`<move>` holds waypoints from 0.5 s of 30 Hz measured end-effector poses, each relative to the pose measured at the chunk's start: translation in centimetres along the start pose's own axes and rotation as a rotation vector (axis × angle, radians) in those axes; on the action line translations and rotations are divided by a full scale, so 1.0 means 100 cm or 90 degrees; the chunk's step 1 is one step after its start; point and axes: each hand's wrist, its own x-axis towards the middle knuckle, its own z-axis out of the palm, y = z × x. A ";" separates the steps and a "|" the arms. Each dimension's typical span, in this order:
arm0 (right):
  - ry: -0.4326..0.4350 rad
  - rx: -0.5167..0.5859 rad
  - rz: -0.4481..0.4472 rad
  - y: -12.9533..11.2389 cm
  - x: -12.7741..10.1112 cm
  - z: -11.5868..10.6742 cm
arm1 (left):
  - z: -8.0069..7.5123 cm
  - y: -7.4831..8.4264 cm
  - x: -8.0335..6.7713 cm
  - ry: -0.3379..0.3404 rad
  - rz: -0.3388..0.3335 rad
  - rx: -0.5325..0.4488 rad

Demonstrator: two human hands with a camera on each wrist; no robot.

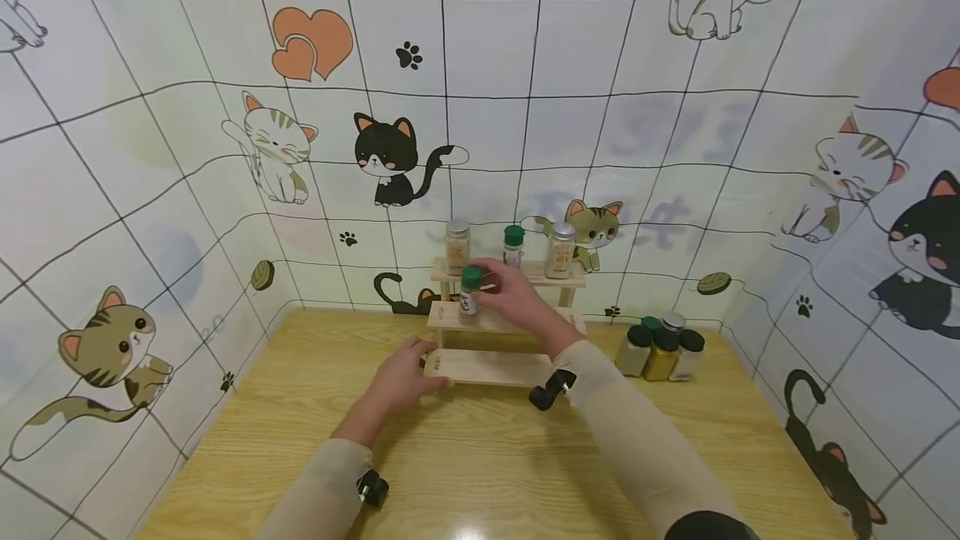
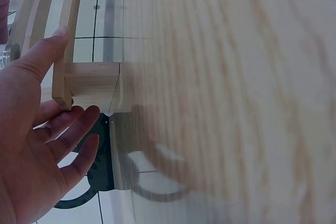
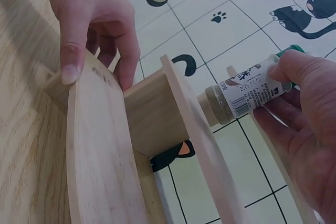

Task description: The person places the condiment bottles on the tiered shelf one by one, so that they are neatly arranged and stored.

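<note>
My right hand (image 1: 519, 298) pinches a small spice jar (image 3: 251, 90) with a green cap and a printed white label between thumb and fingers. In the head view the jar's base is right at the left part of the middle tier of a three-tier wooden rack (image 1: 491, 367). My left hand (image 1: 400, 373) grips the left end of the lowest tier. In the left wrist view its thumb (image 2: 50, 48) lies on the board, with fingertips curled at the board's end. Two silver-lidded jars (image 1: 457, 248) and another green-capped jar (image 1: 513, 247) stand on the top tier.
A cluster of several jars (image 1: 662, 350) with black, green and silver lids stands on the wood-grain table (image 1: 465, 457), right of the rack. Behind the rack rises a white grid-patterned wall covering (image 1: 487, 132) with cartoon cats, which continues along both sides.
</note>
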 end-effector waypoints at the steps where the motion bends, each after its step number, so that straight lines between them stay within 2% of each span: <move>1: 0.003 0.004 0.002 0.000 0.001 0.002 | 0.000 0.000 0.000 -0.001 0.000 0.000; 9: 0.010 0.020 0.008 0.006 0.007 0.013 | 0.002 0.000 0.000 -0.002 -0.004 0.000; 15: 0.009 0.019 -0.011 0.013 0.012 0.023 | 0.002 -0.001 0.001 0.001 -0.002 0.007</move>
